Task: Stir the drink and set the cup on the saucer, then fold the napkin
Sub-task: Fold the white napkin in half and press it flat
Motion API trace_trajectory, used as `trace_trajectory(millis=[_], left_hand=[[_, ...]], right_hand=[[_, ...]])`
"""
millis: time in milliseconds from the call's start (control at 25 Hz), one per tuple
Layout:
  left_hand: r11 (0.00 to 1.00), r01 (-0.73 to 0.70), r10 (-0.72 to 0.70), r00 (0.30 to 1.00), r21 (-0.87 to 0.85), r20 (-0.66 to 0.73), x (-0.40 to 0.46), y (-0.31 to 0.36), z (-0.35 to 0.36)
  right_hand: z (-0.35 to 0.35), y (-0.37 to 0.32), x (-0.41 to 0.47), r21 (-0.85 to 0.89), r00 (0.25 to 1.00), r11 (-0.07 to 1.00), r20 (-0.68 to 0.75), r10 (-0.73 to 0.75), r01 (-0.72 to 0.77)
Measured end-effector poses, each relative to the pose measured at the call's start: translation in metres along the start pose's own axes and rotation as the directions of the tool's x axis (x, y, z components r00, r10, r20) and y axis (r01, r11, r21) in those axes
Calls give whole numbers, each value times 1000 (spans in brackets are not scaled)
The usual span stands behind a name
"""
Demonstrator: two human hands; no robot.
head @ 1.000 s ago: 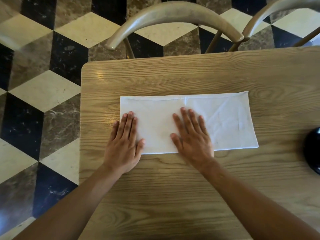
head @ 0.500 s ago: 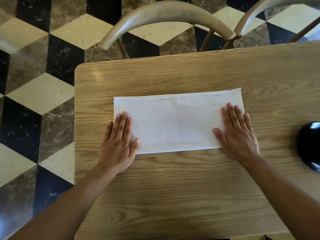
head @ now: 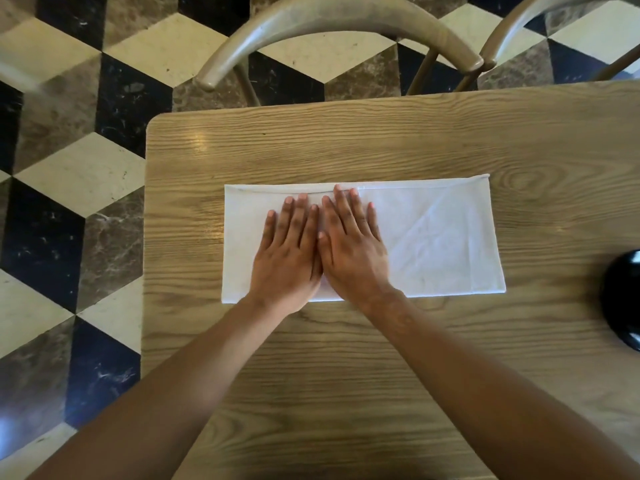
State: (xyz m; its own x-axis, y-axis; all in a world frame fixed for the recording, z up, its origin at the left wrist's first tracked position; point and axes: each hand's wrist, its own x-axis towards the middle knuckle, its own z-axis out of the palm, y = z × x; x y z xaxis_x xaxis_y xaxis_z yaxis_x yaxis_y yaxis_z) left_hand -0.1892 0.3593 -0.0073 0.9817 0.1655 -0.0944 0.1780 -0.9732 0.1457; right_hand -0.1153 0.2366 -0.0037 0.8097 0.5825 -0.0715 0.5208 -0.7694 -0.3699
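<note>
A white napkin (head: 440, 237), folded into a long rectangle, lies flat on the wooden table (head: 346, 143). My left hand (head: 289, 252) and my right hand (head: 349, 251) rest side by side on the napkin's left-middle part, palms down, fingers stretched flat and pointing away from me. Neither hand grips anything. At the right edge of the view a round black object (head: 623, 299) is partly cut off; I cannot tell whether it is the cup or the saucer.
Two wooden chair backs, one (head: 332, 19) and another (head: 526, 22), stand behind the table's far edge. The table's left edge (head: 147, 237) drops to a floor (head: 69, 188) of black, cream and brown tiles.
Both hands slid inward from the napkin's two ends and now lie together near its middle. A second ago the right hand was mid-napkin, then at the right end.
</note>
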Motion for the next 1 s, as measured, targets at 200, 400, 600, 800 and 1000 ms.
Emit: trace_trajectory(millis=[200,400,600,800,1000], left_hand=[[999,42,-41,999,35,-20,-20,-32,5],[995,84,-81,994,45,-73,-31,-52,6],[995,89,-86,994,40,-62,-30,-53,4],[995,88,-90,996,-42,-25,-28,-53,-1],[984,-75,45,982,-159,-185,-37,-31,-12]], right_hand=[[-10,61,-17,-181,997,981,-9,-76,73],[-43,141,-34,-215,994,970,-28,108,-112],[-58,168,-40,-202,987,966,-12,163,-161],[-62,162,-44,-50,961,963,-91,260,-265],[-75,141,-77,75,752,807,-321,576,-586]])
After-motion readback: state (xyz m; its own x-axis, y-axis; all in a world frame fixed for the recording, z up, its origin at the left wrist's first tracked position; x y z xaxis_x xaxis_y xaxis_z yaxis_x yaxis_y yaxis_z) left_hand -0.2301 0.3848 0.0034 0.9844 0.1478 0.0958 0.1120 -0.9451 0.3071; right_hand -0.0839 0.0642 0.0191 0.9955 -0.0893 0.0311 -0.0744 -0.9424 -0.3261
